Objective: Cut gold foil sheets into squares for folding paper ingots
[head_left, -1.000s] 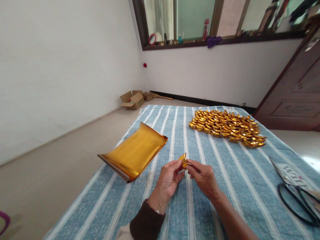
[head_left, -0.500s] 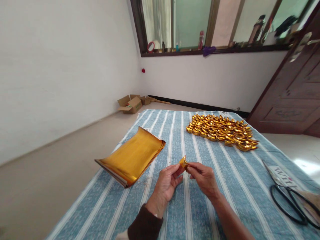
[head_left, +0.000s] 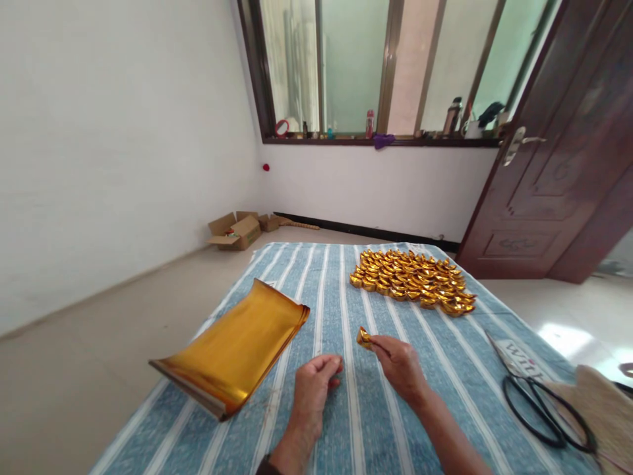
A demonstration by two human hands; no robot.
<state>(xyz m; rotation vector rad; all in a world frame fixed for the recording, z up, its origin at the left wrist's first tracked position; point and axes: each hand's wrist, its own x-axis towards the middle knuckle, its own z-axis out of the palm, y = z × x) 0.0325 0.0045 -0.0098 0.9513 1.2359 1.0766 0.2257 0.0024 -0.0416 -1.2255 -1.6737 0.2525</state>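
right hand [head_left: 401, 365] at lower centre pinched a small folded gold paper [head_left: 364, 338]; left hand [head_left: 312, 389] beside it, loosely curled, held nothing.

Spread across the near surface, a blue-and-white striped cloth [head_left: 376, 429]. At left on it, a curling stack of gold sheets [head_left: 237, 346]. Farther back and right of centre, a dense heap of folded gold shapes [head_left: 413, 280]. Near the right edge, black-handled scissors [head_left: 539, 402] lying flat, blades over a printed paper strip [head_left: 519, 349], just beside a tan woven piece [head_left: 598, 409]. On the floor by the left wall, open cardboard boxes [head_left: 235, 231]. Behind, a dark wooden door [head_left: 558, 165] and a window sill [head_left: 346, 140] lined with bottles [head_left: 369, 123].
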